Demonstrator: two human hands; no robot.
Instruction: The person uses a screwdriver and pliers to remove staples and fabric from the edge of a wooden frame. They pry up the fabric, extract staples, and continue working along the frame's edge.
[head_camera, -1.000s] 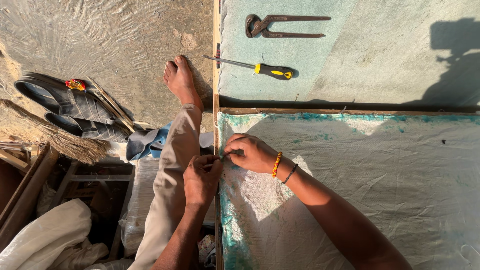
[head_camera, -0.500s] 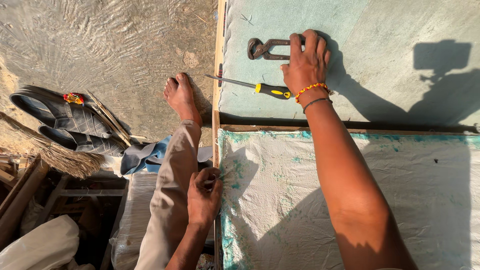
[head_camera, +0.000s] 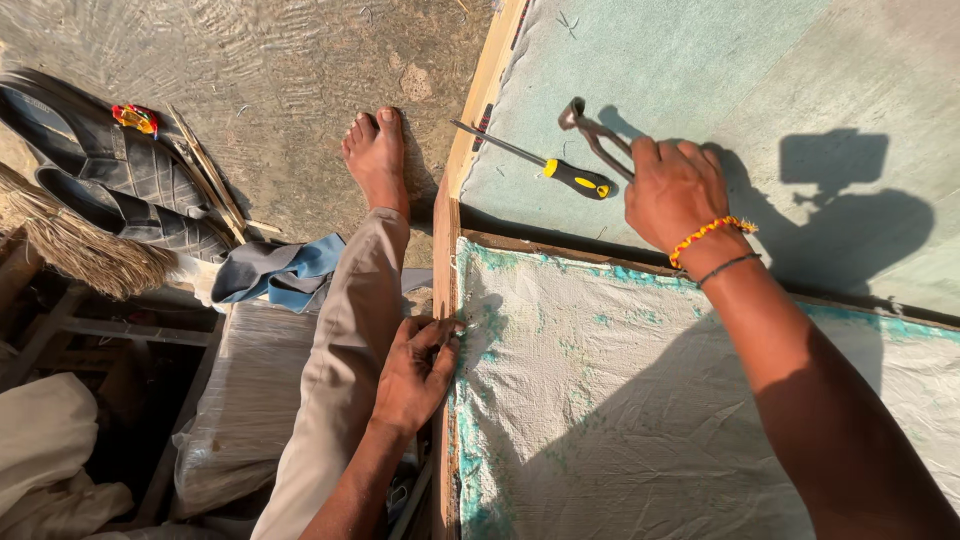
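Right hand (head_camera: 675, 190) raised over the pale green board (head_camera: 720, 70), fingers curled shut around the handles of a pair of metal pincers (head_camera: 592, 132). Pincer jaws stick out up and left of the knuckles, lifted clear of the board; their shadow falls just beside them. Handles are buried in the fist, so only the head and part of the shanks show. Orange bead bracelet (head_camera: 708, 232) and a thin dark band on that wrist.

Screwdriver (head_camera: 535, 162), yellow-and-black handle, lies flat on the board just left of the right hand, below the pincer head, not touched.

Left hand (head_camera: 418, 370) lower down at the edge of the wooden frame (head_camera: 446, 240). Thumb and forefinger pinched together at the corner of the white woven sack cloth (head_camera: 640, 400), pressing something small against the frame; too small to tell what. Other fingers loosely folded.

Person's leg in beige trousers runs along the frame, bare foot (head_camera: 377, 155) on the concrete floor. Further left: black tyre pieces (head_camera: 120, 170), a straw broom (head_camera: 80, 245), a blue cloth (head_camera: 280, 272).
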